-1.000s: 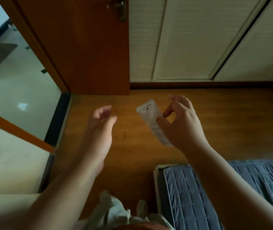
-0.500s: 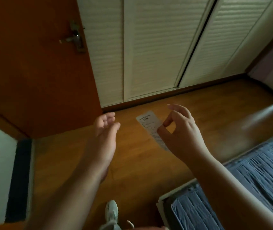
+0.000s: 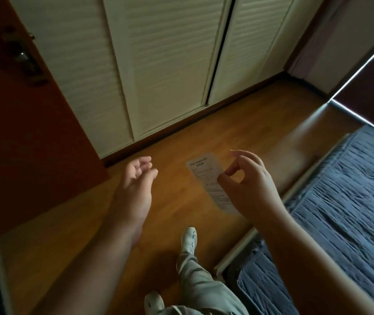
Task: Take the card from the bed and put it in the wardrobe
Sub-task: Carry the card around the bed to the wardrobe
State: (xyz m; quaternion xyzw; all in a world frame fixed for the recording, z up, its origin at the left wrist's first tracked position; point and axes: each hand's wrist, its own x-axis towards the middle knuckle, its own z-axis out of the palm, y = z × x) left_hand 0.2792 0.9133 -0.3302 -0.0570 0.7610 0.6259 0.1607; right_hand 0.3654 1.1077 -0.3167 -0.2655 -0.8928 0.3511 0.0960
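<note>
View swung right since earlier frame. Right hand (image 3: 248, 183) still pinching white printed paper card (image 3: 206, 176); left hand (image 3: 136, 185) empty, loosely spread. Cream louvred wardrobe (image 3: 168, 64) at twelve o'clock, doors closed.

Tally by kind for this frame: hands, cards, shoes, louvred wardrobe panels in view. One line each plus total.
Hands: 2, left hand and right hand
Cards: 1, card
Shoes: 2, and
Louvred wardrobe panels: 3
Total: 8
</note>
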